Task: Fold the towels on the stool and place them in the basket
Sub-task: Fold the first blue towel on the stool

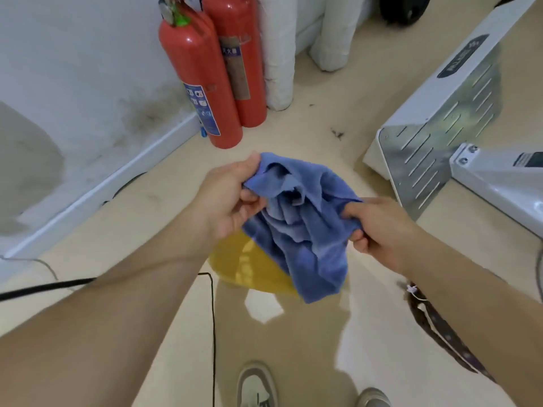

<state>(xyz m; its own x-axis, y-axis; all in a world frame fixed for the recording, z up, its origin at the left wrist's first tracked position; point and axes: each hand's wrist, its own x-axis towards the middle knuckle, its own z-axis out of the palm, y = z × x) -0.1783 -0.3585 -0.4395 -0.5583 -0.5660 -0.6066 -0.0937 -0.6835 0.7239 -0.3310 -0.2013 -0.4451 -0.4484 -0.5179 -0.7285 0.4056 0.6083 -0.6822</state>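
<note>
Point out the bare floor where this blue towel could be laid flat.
Bare floor lies between the fire extinguishers and the white machine. More lies left of the black cable, toward the baseboard. Crowded: under the blue towel the yellow stool fills the space, with shoes nearest you.

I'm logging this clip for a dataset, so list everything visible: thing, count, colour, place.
towel: 1, blue, crumpled, held in the air between both hands
stool: 1, yellow, mostly hidden under the towel
fire extinguishers: 2, red, by the wall
wrapped pipes: 2, white, behind the extinguishers
metal cabinet: 1, white, right
cable: 1, black, on the floor
shoes: 2, grey, bottom edge
left hand: gripping the towel's top corner
right hand: pinching the towel's right edge
</note>
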